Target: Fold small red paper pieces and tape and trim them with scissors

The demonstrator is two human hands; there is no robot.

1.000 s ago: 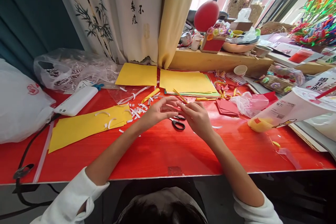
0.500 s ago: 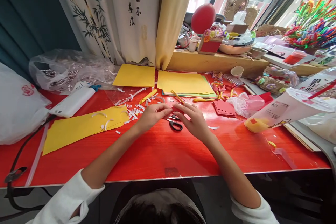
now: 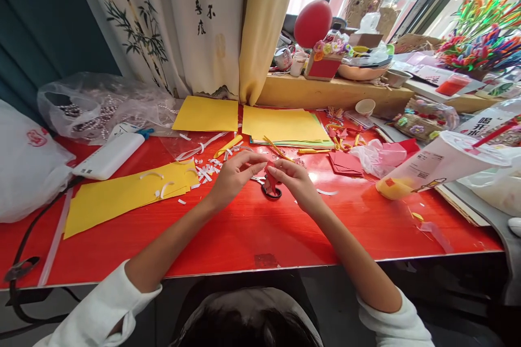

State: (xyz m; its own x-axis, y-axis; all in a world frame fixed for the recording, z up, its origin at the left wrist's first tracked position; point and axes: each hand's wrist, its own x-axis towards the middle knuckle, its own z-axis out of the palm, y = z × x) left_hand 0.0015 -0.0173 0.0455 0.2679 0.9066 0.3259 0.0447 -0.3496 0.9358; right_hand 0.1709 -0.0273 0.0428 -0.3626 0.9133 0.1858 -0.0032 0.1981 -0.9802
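Between my fingertips is a small piece of folded red paper [image 3: 270,171], pinched from both sides above the table. My left hand [image 3: 235,178] grips its left side with thumb and fingers together. From the other side my right hand [image 3: 296,183] closes on it. Below the paper lie scissors [image 3: 272,193], their black handle partly hidden by it. White paper scraps [image 3: 208,171] are scattered beside my left hand. A stack of red paper squares [image 3: 345,165] lies to the right of my right hand.
Yellow paper strips [image 3: 126,195] lie at left, near a white power bank [image 3: 109,156]. Yellow sheets [image 3: 285,123] are stacked at the back. A tilted drink cup [image 3: 439,165] stands at right, beside crumpled pink plastic [image 3: 380,158]. The red table's [image 3: 203,252] front edge is close to me.
The red paper now shows upright between my fingertips, where it was hardly visible before. My hands have stayed in nearly the same place. The whole view has shifted slightly.
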